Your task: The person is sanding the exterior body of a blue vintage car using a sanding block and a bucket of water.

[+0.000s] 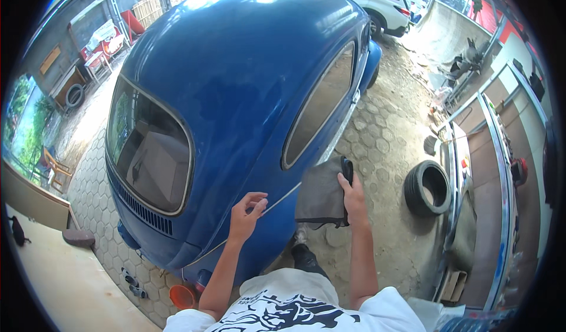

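A blue rounded car (236,78) fills the middle, with its oval rear window (147,149), vent slats and side window (318,102). My right hand (352,190) grips a folded dark grey cloth (321,196) with black edging, held out beside the car's rear flank. My left hand (250,208) hovers over or rests near the rear body, close to a pale trim strip, with loosely bent fingers apart; I cannot tell if it touches the paint.
A tyre (415,187) lies on the ground at right beside a metal frame (489,131). An orange bucket (181,296) sits by the rear bumper. A pale board (59,273) is at lower left. A white car (377,7) stands behind; chairs (100,55) are at upper left.
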A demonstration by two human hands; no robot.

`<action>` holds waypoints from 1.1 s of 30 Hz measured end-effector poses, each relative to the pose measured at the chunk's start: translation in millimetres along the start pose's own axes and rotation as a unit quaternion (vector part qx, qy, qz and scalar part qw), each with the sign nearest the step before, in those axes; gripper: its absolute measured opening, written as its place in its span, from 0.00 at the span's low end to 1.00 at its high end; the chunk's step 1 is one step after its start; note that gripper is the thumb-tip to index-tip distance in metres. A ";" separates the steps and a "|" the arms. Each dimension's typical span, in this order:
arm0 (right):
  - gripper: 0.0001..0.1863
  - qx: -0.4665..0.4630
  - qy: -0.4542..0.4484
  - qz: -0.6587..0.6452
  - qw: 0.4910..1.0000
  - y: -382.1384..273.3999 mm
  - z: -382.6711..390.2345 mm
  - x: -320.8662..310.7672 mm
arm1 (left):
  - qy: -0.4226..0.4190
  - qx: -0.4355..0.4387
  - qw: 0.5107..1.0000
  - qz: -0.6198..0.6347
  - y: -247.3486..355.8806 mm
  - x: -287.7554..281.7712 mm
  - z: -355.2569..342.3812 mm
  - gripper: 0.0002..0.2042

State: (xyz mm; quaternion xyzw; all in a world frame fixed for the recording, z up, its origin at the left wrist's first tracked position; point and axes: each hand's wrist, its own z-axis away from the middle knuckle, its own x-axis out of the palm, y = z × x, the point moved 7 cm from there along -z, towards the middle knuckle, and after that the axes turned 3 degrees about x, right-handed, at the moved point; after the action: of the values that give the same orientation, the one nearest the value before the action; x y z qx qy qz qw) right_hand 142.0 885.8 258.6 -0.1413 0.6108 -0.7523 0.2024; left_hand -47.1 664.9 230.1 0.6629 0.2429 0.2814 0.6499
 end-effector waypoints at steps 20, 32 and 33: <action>0.32 -0.566 -0.062 0.383 0.728 -223.3 -255.1 163.0 | 0.242 0.243 0.828 -0.444 121.9 54.2 -158.5 0.10; 0.29 -0.582 -0.017 0.329 0.743 -205.5 -228.9 136.9 | 0.243 0.228 0.791 -0.512 102.3 65.0 -144.7 0.12; 0.28 -0.575 0.001 0.335 0.747 -202.1 -228.0 133.1 | 0.234 0.233 0.792 -0.513 100.6 67.4 -145.3 0.12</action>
State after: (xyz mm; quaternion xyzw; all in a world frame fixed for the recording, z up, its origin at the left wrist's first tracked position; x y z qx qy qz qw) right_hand -106.4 1053.5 402.5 -0.0171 0.9361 -0.1428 0.3211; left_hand -102.8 812.8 334.0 0.4861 0.7501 -0.0124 0.4482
